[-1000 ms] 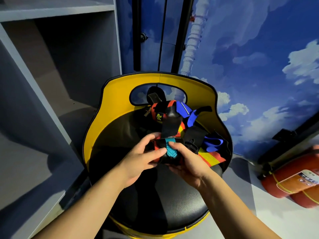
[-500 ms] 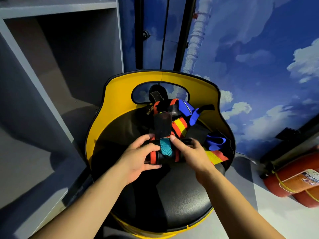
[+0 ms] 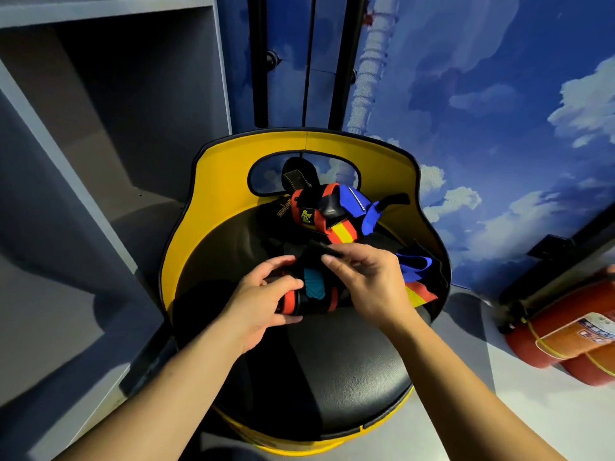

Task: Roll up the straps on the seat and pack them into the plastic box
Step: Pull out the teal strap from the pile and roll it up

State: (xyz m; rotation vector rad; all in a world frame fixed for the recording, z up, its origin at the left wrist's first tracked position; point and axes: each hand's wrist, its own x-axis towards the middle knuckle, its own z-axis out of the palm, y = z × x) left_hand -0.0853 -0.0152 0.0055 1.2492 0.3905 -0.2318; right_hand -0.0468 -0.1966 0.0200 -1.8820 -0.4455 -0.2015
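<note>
both hands meet over the middle of the seat (image 3: 332, 377), a round black cushion with a yellow curved backrest (image 3: 219, 181). the left hand (image 3: 263, 301) has its fingers and thumb curled round the near-left end of a rolled strap (image 3: 312, 289), a black roll with orange-red bands and a teal patch on its top, so this grip is closed on the roll. the right hand (image 3: 369, 281) comes over the roll from the right, and its thumb and forefinger pinch the black loose end of that same strap just above the roll; its other fingers are loosely bent behind. the roll sits low over the cushion between the two hands; whether it touches the cushion cannot be told. behind the hands, against the backrest, lies a heap of unrolled straps (image 3: 332, 214): a black and red one with a yellow emblem, a red and yellow striped one, and blue ones that trail to the right edge of the seat. no plastic box shows in this view. to the left stands a grey shelf unit (image 3: 100, 134), and behind the seat is a wall painted with blue sky and clouds (image 3: 499, 94). at the right, on the floor, lie red fire extinguishers (image 3: 572, 334).
</note>
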